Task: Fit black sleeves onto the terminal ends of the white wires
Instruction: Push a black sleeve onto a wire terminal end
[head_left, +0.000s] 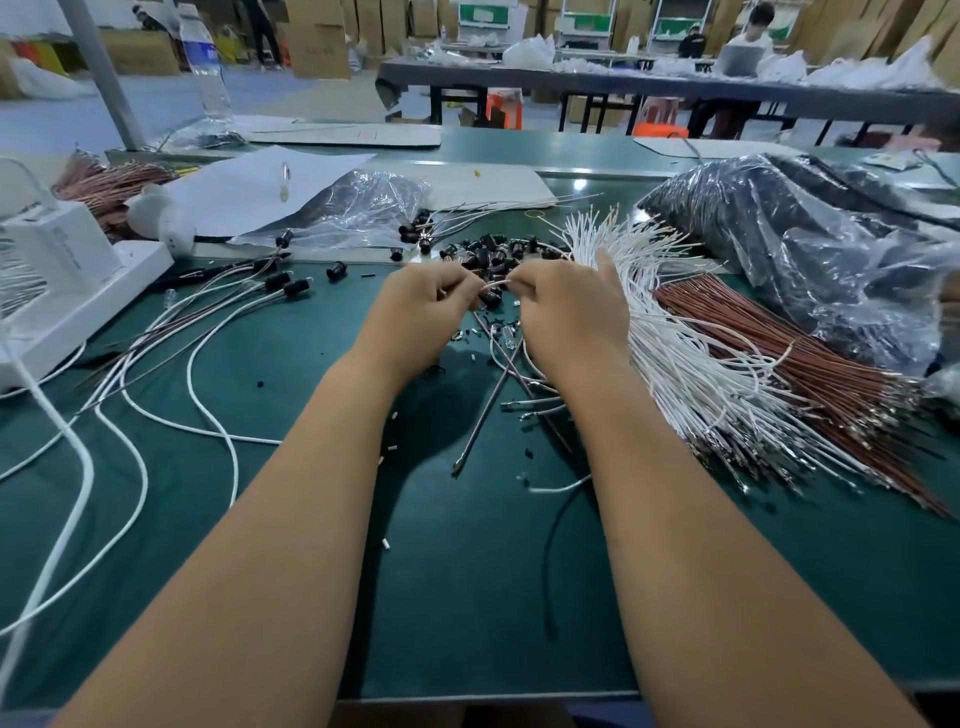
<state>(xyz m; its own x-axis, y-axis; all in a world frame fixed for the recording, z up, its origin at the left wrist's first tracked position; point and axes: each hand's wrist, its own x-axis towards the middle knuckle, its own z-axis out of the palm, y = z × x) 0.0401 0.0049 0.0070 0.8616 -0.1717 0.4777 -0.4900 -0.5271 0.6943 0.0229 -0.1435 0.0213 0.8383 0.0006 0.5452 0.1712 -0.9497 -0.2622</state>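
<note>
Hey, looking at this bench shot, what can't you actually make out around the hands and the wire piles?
Head view only:
- Fingertips of the left hand and right hand: turned away, so their grip on the white wire is hidden.
- Black sleeve under that wire: mostly covered by the hands; whether it is seated is unclear.
- Terminals on the white wire bundle: too small.
- Dark plastic bag: contents blurred by glare, cut off at the right edge.

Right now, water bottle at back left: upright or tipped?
Upright. The bottle stands on its base at the bench's far left edge, neck upward; its cap is out of frame.
</note>
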